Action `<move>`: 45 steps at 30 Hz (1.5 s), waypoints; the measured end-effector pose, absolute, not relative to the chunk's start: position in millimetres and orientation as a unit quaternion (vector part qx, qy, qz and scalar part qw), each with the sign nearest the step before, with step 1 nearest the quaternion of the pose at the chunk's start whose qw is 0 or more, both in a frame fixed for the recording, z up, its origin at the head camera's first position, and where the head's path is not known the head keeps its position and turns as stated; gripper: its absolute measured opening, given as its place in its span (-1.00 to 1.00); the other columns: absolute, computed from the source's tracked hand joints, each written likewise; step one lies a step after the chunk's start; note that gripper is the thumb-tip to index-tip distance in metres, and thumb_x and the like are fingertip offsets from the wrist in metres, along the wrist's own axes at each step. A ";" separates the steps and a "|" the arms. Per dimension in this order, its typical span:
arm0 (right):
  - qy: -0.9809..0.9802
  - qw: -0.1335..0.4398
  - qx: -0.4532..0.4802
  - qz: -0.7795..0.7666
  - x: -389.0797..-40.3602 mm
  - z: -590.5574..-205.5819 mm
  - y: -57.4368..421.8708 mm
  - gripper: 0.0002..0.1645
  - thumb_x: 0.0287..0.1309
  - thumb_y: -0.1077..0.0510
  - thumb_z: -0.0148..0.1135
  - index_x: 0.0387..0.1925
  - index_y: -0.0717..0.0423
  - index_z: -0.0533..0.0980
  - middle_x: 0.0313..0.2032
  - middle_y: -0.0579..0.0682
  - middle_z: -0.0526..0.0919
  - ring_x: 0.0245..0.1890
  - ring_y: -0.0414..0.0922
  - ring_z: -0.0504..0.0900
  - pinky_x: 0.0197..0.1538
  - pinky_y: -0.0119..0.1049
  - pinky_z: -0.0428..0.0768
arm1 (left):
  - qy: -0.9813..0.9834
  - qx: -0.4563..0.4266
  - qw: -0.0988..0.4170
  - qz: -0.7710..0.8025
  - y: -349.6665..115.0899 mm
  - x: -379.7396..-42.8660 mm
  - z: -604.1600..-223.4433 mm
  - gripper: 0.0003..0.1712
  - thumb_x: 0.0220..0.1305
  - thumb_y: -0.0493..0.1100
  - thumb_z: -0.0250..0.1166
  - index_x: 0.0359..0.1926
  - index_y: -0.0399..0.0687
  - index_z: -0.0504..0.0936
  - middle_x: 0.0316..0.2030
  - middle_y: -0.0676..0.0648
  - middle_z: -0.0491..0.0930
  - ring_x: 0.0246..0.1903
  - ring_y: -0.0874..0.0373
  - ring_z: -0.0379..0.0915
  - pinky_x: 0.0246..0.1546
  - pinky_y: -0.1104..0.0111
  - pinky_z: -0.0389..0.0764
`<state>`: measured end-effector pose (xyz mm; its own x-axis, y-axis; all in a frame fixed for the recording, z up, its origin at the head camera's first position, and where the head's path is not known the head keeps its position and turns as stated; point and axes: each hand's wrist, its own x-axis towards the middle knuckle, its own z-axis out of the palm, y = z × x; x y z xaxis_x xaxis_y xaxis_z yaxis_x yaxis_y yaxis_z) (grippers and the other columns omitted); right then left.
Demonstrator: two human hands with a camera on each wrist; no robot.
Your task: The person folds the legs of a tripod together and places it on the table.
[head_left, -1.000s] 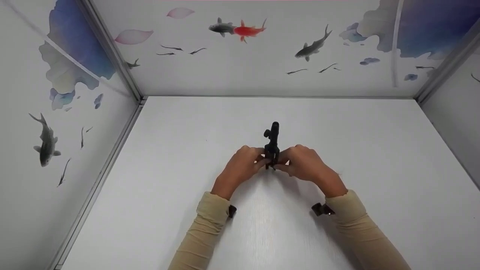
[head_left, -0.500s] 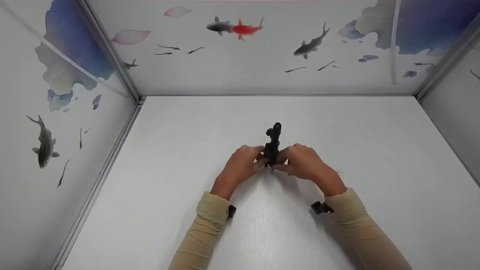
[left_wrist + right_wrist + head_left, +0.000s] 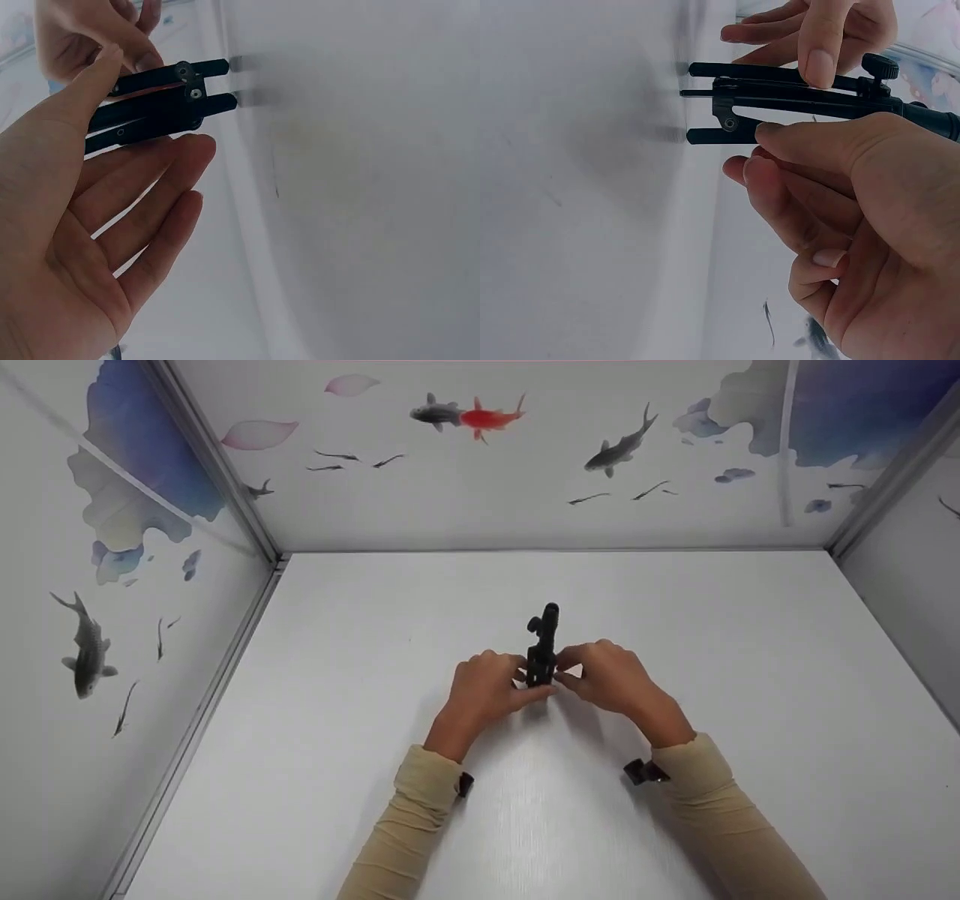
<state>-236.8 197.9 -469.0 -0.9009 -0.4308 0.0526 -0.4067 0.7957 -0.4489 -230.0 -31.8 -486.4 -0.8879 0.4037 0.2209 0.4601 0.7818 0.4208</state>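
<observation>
A small black tripod (image 3: 541,652) stands upright over the white table, its legs close together and pointing down. My left hand (image 3: 487,686) holds it from the left, the thumb lying across the near side of the legs. In the left wrist view, the fingers of that left hand (image 3: 127,195) lie under the legs (image 3: 161,105). From the other side, my right hand (image 3: 611,679) pinches one leg between thumb and index finger. The right wrist view shows its thumb (image 3: 802,139) at that leg and a ridged knob (image 3: 880,66) near the tripod's head.
The white tabletop (image 3: 360,607) spreads around both hands. White panels with painted fish (image 3: 491,418) and leaves rise at the back and sides, joined by grey metal rails (image 3: 247,510). A small black camera (image 3: 637,771) sits at the right wrist.
My left thumb has stretched across the near side of the tripod's legs. The right hand has shifted slightly up and right. The tripod has turned a little between the hands.
</observation>
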 end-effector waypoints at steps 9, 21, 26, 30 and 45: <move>0.941 0.038 -0.226 -0.248 -238.1 -469.6 199.2 -0.69 0.41 0.13 0.44 0.14 -0.07 0.77 0.06 -0.11 0.87 -0.11 -0.02 0.78 -0.09 -0.01 0.67 | -0.942 -0.229 0.095 -0.225 -29.4 -228.4 -488.7 -0.50 0.36 0.39 0.42 -0.17 0.09 0.86 -0.34 0.04 0.87 -0.34 0.10 0.78 -0.43 0.17 0.68; 0.940 0.054 -0.216 -0.260 -239.8 -469.1 201.7 -0.88 0.38 0.04 0.49 -0.11 -0.08 0.79 -0.18 -0.04 0.90 -0.27 -0.12 0.80 -0.25 -0.16 0.64 | -0.942 -0.237 0.041 -0.235 -33.3 -230.9 -485.2 -0.51 0.32 0.32 0.46 -0.17 0.01 0.81 -0.35 0.03 0.83 -0.39 0.14 0.62 -0.42 0.22 0.59; 0.937 0.065 -0.220 -0.263 -240.2 -468.7 202.4 -0.91 0.36 0.04 0.51 -0.14 -0.10 0.79 -0.18 -0.05 0.90 -0.34 -0.19 0.79 -0.18 -0.11 0.67 | -0.919 -0.256 -0.006 -0.299 -36.8 -234.5 -486.0 -0.62 0.33 0.20 0.53 -0.11 0.03 0.83 -0.21 0.03 0.89 -0.18 0.13 0.80 -0.20 0.23 0.71; 0.929 0.089 -0.224 -0.280 -240.3 -467.6 202.4 -0.90 0.38 0.08 0.50 -0.12 -0.04 0.78 -0.17 0.02 0.90 -0.56 -0.25 0.74 -0.12 -0.06 0.72 | -0.884 -0.283 -0.043 -0.370 -40.5 -237.8 -488.4 -0.70 0.36 0.02 0.56 0.02 0.01 0.84 -0.05 0.02 0.88 -0.01 0.15 0.84 0.06 0.28 0.75; 0.916 0.090 -0.243 -0.305 -238.9 -467.0 202.1 -0.90 0.41 0.19 0.45 -0.15 0.11 0.82 -0.22 0.10 0.90 -0.68 -0.21 0.73 -0.28 -0.25 0.65 | -0.876 -0.287 -0.038 -0.386 -37.0 -237.9 -489.3 -0.67 0.34 -0.02 0.58 0.04 -0.03 0.85 -0.06 -0.02 0.87 0.01 0.19 0.83 0.11 0.27 0.74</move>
